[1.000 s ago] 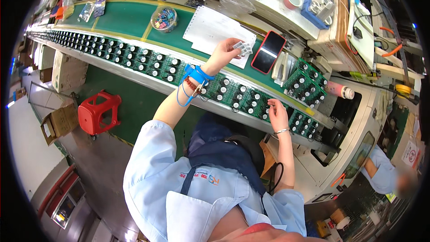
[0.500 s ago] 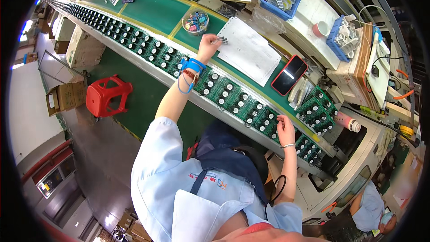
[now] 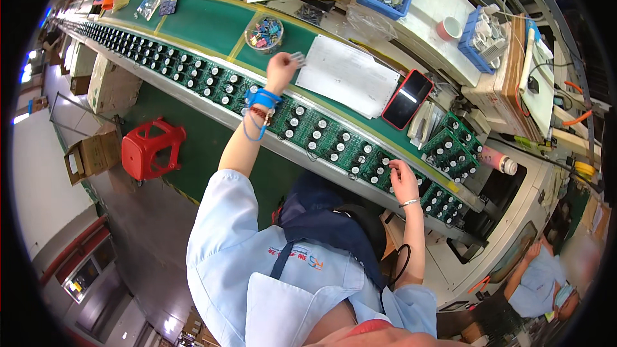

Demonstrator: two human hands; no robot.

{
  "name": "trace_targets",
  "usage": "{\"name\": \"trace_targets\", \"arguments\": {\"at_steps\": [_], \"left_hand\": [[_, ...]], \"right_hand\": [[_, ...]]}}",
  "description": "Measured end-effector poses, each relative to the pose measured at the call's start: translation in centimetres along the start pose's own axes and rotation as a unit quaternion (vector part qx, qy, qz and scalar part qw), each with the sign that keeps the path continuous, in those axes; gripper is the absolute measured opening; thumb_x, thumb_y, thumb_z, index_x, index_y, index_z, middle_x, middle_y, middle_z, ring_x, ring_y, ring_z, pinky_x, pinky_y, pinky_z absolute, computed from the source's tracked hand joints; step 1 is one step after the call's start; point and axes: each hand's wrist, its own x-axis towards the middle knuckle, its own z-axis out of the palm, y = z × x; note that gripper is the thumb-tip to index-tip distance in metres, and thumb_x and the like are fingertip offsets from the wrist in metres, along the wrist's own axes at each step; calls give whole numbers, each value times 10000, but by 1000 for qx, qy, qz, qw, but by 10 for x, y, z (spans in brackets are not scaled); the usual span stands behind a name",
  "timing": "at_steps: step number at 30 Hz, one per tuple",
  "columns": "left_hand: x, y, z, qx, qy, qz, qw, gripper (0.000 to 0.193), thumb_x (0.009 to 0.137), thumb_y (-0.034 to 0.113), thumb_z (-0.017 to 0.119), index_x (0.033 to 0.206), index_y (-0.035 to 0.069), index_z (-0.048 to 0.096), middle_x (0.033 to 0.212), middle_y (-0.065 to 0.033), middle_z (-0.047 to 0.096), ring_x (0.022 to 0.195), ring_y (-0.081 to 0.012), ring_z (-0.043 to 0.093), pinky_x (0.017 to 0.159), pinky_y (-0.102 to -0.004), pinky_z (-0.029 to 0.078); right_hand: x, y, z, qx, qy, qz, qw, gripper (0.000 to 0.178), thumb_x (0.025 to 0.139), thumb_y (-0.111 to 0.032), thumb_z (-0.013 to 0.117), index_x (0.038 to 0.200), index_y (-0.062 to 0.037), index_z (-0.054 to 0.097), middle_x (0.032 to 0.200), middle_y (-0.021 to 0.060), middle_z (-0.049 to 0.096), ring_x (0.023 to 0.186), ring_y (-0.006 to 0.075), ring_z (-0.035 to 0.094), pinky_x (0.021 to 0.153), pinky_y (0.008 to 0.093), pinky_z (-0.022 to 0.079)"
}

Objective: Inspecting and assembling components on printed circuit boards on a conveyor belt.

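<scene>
The left hand [image 3: 280, 72] was closed in a fingertip pinch on a small pale sheet [image 3: 298, 59], blurred in detail, above the green table [image 3: 199, 18], just beside the left end of the white papers [image 3: 347, 77]. The right hand [image 3: 403, 181] had its fingers curled at the row of green circuit boards [image 3: 321, 133] along the table's near edge, toward its right end; whether it gripped anything could not be told. A light hold by the rim seemed best, to avoid creasing the sheet. With the left arm across the row, the blue wristband [image 3: 262, 99] called for clearance above the white-topped parts [image 3: 367, 149].
</scene>
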Motion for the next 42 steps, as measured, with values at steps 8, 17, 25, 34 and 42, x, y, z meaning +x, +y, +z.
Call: {"name": "trace_targets", "arguments": {"at_steps": [8, 17, 25, 34, 42], "left_hand": [[12, -39, -32, 113, 83, 24, 990, 296, 645, 168, 722, 803, -35, 574, 716, -94, 605, 581, -151, 559, 522, -270, 451], [63, -57, -59, -392, 38, -198, 898, 464, 813, 375, 563, 1088, 9, 487, 1015, -218, 561, 849, -320, 592, 753, -378, 519], [115, -98, -95, -438, 106, -192, 872, 316, 820, 217, 530, 992, -45, 497, 1008, -239, 544, 857, -381, 579, 761, -387, 539], [31, -4, -77, -280, 135, -89, 946, 442, 827, 366, 524, 1038, -22, 499, 936, -165, 606, 747, -210, 584, 608, -262, 477], [-76, 85, 5, -265, 20, 18, 964, 320, 884, 203, 419, 1162, 49, 381, 952, -149, 588, 716, -173, 555, 591, -251, 455]], "right_hand": [[-13, 6, 1, -7, 3, 21, 1000, 182, 830, -50, 472, 1004, -41, 525, 958, 94, 581, 814, 196, 589, 692, 280, 467], [-38, 35, 2, -47, 76, -13, 996, 169, 816, -113, 470, 966, -80, 539, 909, 104, 585, 825, 275, 580, 699, 350, 469], [-78, 55, -10, -13, 104, 36, 994, 179, 804, -115, 488, 973, -61, 511, 847, 115, 584, 784, 278, 579, 698, 359, 464], [-156, 144, -119, 364, 618, 169, 676, 587, 765, -102, 509, 1268, 8, 227, 919, 119, 553, 731, 144, 551, 652, 290, 467], [-250, 189, -187, 316, 585, 120, 737, 313, 858, -172, 518, 1141, -45, 472, 1050, 120, 549, 892, 172, 575, 714, 272, 470]]}}
